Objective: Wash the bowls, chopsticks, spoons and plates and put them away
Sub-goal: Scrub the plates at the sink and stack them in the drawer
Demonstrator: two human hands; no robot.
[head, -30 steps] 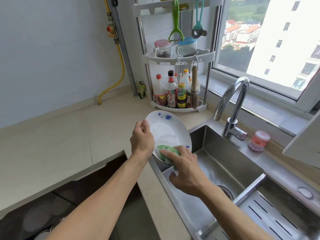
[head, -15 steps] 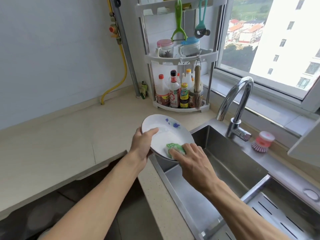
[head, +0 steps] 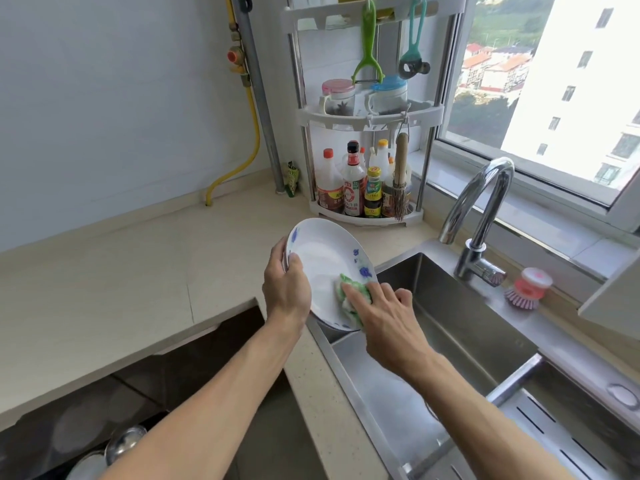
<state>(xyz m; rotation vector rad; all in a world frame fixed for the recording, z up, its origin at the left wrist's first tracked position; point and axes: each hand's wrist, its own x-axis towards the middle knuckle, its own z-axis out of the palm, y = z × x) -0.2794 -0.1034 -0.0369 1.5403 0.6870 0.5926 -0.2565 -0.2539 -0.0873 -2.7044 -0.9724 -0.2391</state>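
Since a second ago the plate (head: 325, 268) has turned in the left hand (head: 287, 289), so the blue flower print now sits on its right side, and the green scrubbing cloth (head: 351, 296) has slid from the lower middle of the plate toward its lower right rim. The left hand's grip has shifted too: its thumb now lies over the front of the left rim, fingers curled behind, pinching the edge. The right hand (head: 384, 323) presses the cloth flat against the plate's face with extended fingers, the last fingers curled toward the palm.

The plate is held tilted, face toward the person, at the near left corner of the steel sink (head: 460, 327), its lower edge over the basin and beside the counter (head: 104, 278). The faucet (head: 481, 216) shows no running water.

By my judgement the plate is stiff, glazed ceramic, fairly light but breakable, and slick once soapy. A rim pinch with the thumb on top is a sound hold, though a knock against the sink's steel edge could chip it. Scrubbing looks under way, with rinsing and putting away yet to come. A pink dish brush (head: 526, 289) stands behind the sink.
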